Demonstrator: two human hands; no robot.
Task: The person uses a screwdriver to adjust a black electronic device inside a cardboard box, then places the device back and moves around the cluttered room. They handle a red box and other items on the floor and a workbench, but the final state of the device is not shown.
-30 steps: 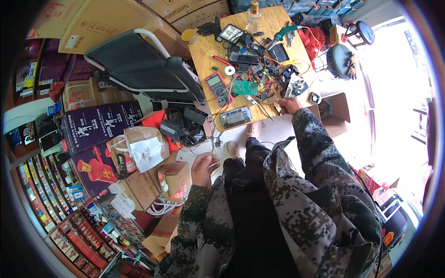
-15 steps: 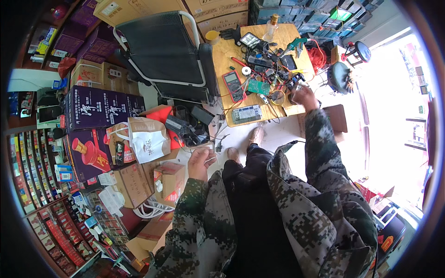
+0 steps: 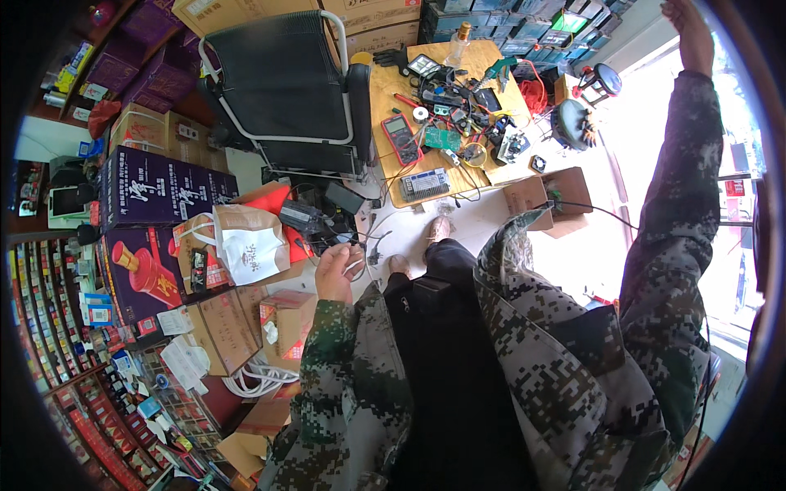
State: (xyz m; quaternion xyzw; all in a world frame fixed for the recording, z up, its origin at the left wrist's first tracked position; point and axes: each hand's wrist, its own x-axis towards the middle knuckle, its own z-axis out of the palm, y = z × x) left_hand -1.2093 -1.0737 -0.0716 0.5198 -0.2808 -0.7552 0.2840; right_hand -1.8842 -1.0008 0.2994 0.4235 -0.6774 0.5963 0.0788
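My left hand (image 3: 334,272) is closed, fingers curled in a pinch, beside the bundle of black power adapters and cables (image 3: 315,217). What it holds, if anything, is too small to make out. My right arm stretches far up to the right, and my right hand (image 3: 692,39) is raised by the bright doorway with fingers extended, partly cut off by the picture's edge. Nothing shows in it. On the wooden table (image 3: 389,106) lie a red multimeter (image 3: 401,137), a green circuit board (image 3: 442,139), a grey rectangular power unit (image 3: 425,185) and tangled electronic parts.
A black folding chair (image 3: 278,90) stands left of the table. Stacked purple boxes (image 3: 168,192) and a white-and-brown paper bag (image 3: 250,250) are at the left. An open cardboard box (image 3: 565,200) sits right of the table; blue-grey stacked blocks (image 3: 491,24) line the back.
My right hand has left the table's right corner and swung up and right toward the doorway. My left hand stays near the cables, its fingers now more curled. The view has shifted slightly.
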